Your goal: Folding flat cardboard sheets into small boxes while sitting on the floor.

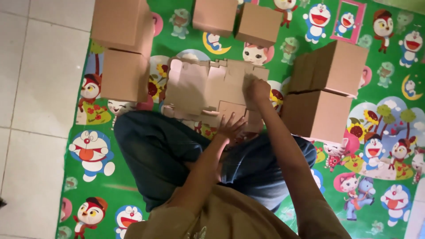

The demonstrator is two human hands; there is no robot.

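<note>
The person sits cross-legged on a green cartoon mat (pixel 133 186) and looks down at a flat cardboard sheet (pixel 199 88), a box blank that is not folded, with cut tabs along its far edge. The sheet lies on the mat just beyond the knees, in the middle of the scene, and its near edge reaches the legs in blue jeans (pixel 168 150).

The left hand (pixel 230 126) rests on the near part of the sheet with the fingers spread open and the palm down; it presses flat on a small near flap and pinches nothing. The right hand (pixel 258 90) is farther away, on the right part of the sheet. Its fingers are curled together into a loose fist on the cardboard, and it seems to grip the right edge of the sheet, but I cannot tell this exactly because the fingers are hidden under the hand.

Around the sheet stand closed brown boxes. On the left two boxes (pixel 124 48) stand one behind the other. On the far side are two smaller boxes (pixel 237 20) side by side. On the right two boxes (pixel 325 88) stand near the right forearm. At the far left of the scene is a white tiled floor (pixel 35 88)
</note>
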